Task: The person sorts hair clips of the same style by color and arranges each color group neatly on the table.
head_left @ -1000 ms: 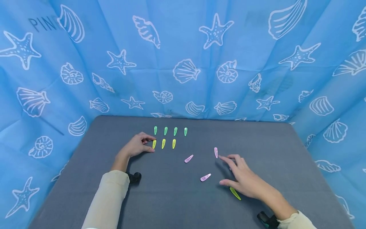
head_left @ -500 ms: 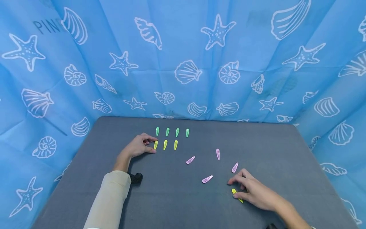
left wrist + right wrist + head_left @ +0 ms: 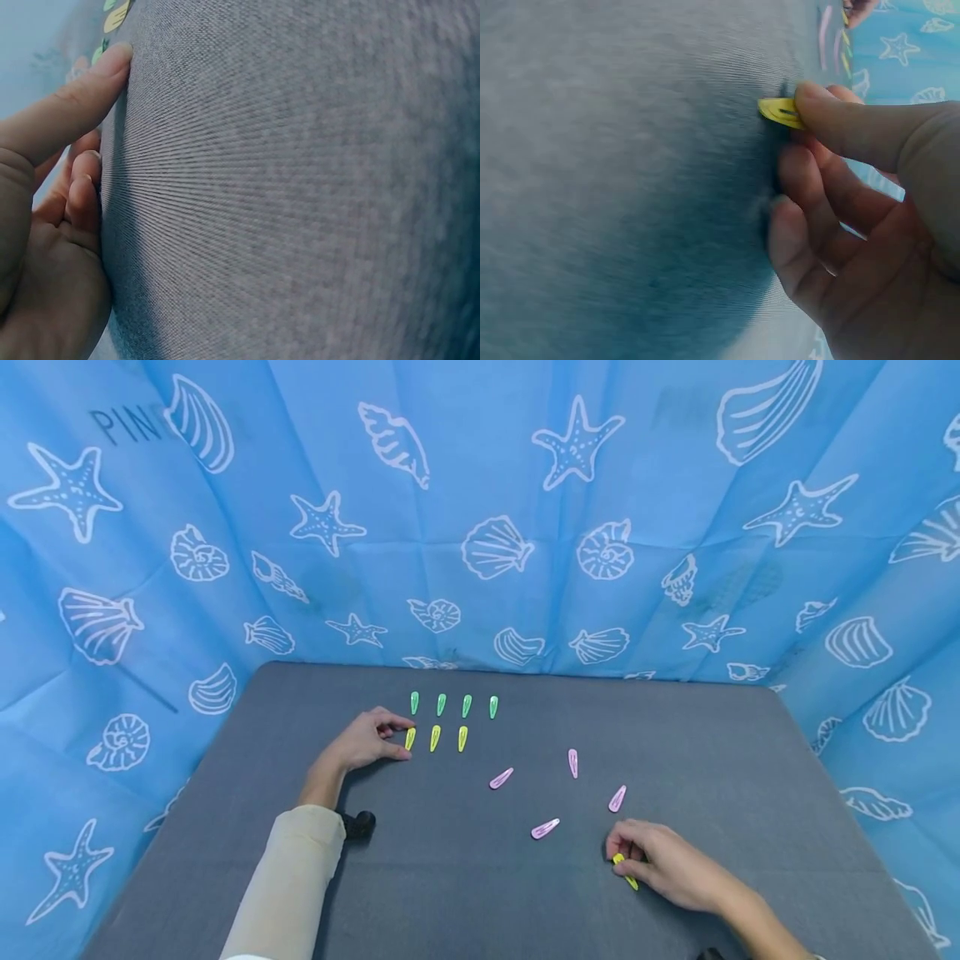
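Observation:
My left hand (image 3: 369, 741) frames the leftmost yellow snap hair clip (image 3: 410, 739) lengthwise, forefinger at its top end and thumb at its lower end. In the left wrist view the thumb (image 3: 112, 64) lies close to the cloth. Two more yellow clips (image 3: 435, 739) stand beside it in a row, under a row of several green hair clips (image 3: 441, 705). At the front right my right hand (image 3: 671, 864) pinches another yellow hair clip (image 3: 780, 111) between thumb and fingers, its free end sticking out in the right wrist view.
Several pink hair clips lie scattered between the hands, one (image 3: 501, 778) near the yellow row and another (image 3: 617, 798) just beyond the right hand. Grey cloth covers the table (image 3: 450, 893). A blue curtain (image 3: 480, 468) with shell prints hangs behind and at both sides.
My right hand has drawn back toward the front right, uncovering a pink clip, and its fingers have closed on the yellow clip there. The left hand stays at the leftmost yellow clip.

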A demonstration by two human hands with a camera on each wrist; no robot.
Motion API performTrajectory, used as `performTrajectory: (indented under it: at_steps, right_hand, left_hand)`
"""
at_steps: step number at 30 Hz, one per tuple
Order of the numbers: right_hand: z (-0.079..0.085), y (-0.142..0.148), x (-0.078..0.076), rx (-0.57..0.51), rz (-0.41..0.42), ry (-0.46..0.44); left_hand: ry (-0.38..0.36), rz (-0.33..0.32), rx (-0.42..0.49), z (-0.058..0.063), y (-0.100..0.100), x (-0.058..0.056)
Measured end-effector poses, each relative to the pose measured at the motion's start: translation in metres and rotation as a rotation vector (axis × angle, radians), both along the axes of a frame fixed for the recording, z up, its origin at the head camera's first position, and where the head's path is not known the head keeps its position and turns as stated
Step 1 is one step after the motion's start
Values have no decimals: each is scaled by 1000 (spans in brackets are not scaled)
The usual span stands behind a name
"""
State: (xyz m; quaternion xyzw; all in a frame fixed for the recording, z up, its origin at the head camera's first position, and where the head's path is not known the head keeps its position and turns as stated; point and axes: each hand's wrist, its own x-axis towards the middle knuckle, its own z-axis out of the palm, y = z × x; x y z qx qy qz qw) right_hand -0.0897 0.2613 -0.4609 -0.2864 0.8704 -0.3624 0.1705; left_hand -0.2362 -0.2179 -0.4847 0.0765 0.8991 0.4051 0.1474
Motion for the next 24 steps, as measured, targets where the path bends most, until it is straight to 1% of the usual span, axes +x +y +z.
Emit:
performTrajectory:
  at_steps: [1, 4, 7, 11, 14, 16, 20, 24]
  right_hand:
    - [2, -1, -2, -6, 0, -35]
    - [12, -4, -6, -5, -35, -88]
    - [23, -8, -11, -5, -93, -44]
    - [34, -16, -18, -36, -157, 67]
    - [39, -25, -26, -48, -183, 154]
    - [41, -32, -31, -52, -195, 196]
    - [42, -47, -45, -68, -205, 221]
    - [40, -65, -62, -76, -220, 213]
  left_hand:
    - [-1, 0, 1, 0, -1, 0]
    - [-1, -3, 3, -1, -2, 0]
    - [-1, -3, 8, -2, -2, -1]
    - [-5, 5, 12, -3, -2, -1]
    - [-9, 12, 10, -4, -2, 0]
    - [-11, 16, 13, -4, -2, 0]
    - [-2, 11, 9, -4, -2, -2]
    - [5, 4, 11, -4, -4, -3]
